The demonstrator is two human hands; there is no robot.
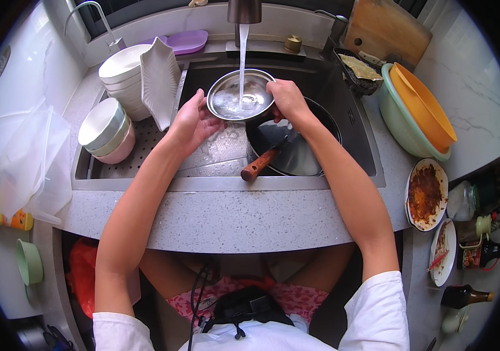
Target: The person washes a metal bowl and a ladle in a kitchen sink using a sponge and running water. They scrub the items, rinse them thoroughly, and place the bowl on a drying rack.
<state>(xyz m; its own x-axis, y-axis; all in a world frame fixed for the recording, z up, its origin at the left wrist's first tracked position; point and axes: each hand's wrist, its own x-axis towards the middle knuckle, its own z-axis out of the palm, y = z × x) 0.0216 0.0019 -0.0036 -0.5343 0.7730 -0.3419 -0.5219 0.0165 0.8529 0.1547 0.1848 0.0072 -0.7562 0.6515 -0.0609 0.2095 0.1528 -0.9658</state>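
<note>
Water from the faucet (244,12) runs into a shiny metal bowl (232,94) above the sink. My right hand (288,100) grips the bowl's right rim, thumb on top. My left hand (195,120) is beside the bowl's left edge, palm up with fingers spread; whether its fingertips touch the underside cannot be told. Below my right hand, a large dark pan (337,131) with liquid in it stands in the sink, partly hidden by my forearm. A utensil with a wooden handle (259,166) leans out of the pan over the sink's front edge.
Stacked bowls (106,127) and a ribbed white dish (158,83) stand on the perforated drainer at left. A green basin (401,114) holding an orange one (423,105), a sponge tray (357,72) and a food-stained plate (426,195) are at right. The speckled counter edge (250,219) runs in front.
</note>
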